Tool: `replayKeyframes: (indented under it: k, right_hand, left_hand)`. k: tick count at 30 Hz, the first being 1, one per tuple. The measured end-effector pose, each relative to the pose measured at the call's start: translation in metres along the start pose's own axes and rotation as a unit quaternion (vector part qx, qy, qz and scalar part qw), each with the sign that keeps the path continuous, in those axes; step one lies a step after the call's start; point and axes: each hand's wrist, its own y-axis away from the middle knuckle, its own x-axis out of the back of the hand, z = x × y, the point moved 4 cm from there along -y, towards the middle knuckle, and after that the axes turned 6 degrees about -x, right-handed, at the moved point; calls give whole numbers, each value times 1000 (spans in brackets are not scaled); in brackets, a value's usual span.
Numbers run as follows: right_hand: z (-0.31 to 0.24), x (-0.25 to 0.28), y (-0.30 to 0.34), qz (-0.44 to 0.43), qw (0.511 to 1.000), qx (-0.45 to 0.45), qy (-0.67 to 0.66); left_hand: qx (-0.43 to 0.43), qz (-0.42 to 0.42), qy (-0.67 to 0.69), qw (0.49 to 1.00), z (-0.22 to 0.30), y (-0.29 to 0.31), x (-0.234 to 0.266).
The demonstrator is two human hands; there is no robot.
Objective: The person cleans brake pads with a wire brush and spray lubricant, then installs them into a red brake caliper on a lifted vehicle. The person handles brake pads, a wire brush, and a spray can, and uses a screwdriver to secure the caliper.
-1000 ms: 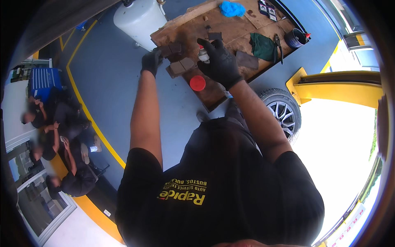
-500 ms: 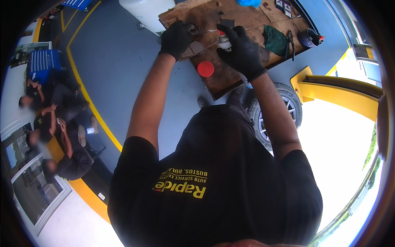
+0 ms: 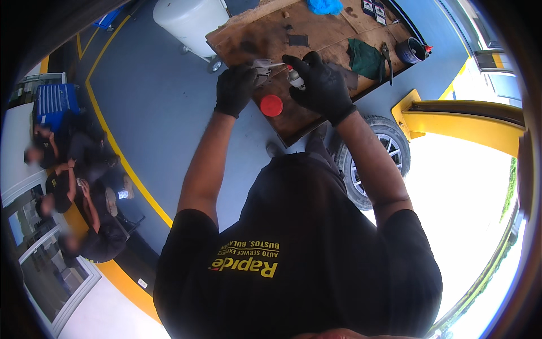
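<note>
Both my hands wear black gloves and are held over the near left corner of a brown, stained workbench (image 3: 254, 34). My left hand (image 3: 234, 91) grips a flat grey piece that looks like a brake pad (image 3: 263, 72), its face turned partly up. Wrapped in my right hand (image 3: 323, 89) is a spray can (image 3: 296, 79) with a red top, tilted toward the pad. A thin white streak runs from the can's top to the pad; whether it is a straw or spray I cannot tell. A red round lid (image 3: 271, 105) lies just below, close to the bench edge.
On the bench lie a dark flat rectangle (image 3: 298, 40), a green cloth (image 3: 364, 59), pliers (image 3: 387, 62), a dark tub (image 3: 410, 51) and blue plastic (image 3: 324, 6). A white tank (image 3: 189, 25) stands beyond; a wheel (image 3: 377, 161) and yellow beam (image 3: 463, 120) are right. Several people (image 3: 84, 186) sit left.
My right hand has tilted the can toward the left hand, and the white streak now reaches the pad. The left hand has turned the pad, whose face looks lighter. The view has shifted slightly.
</note>
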Motion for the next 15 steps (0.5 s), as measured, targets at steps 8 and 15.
replayKeyframes:
  k: [8,15]
  right_hand:
    - [12,-7,-1,-31,999,-18,15]
    - [19,5,10,22,996,-73,-46]
  left_hand:
    - [77,23,31,996,4,-3,-2]
    - [509,67,153,844,-75,17,-29]
